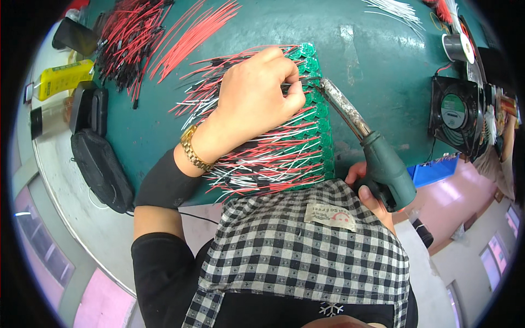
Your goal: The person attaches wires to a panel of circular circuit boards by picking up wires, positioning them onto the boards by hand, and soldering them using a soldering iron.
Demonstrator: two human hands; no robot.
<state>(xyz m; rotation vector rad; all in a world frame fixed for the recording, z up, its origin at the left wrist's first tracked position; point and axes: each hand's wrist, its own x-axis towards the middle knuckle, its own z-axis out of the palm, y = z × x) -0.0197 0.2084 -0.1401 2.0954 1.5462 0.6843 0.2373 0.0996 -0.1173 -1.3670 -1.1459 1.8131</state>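
Note:
My left hand (256, 90) reaches over a panel of small round green circuit boards (322, 136), thumb and forefinger pinched together on a thin dark wire. From the panel's left side spread rows of red, white and black wires (262, 158). In my right hand (373, 199) is a green pistol-grip soldering gun (383, 158). Its scorched metal barrel (344, 106) points up and left, with the tip close to the boards by my left fingertips. Whether the tip touches a joint I cannot make out.
Bundles of red-black wires (128, 44) and red wires (202, 35) lie at the far left of the green tabletop (377, 71). White wires (396, 11), a spool (458, 48) and a black fan (456, 115) are on the right. A black pouch (101, 167) sits left.

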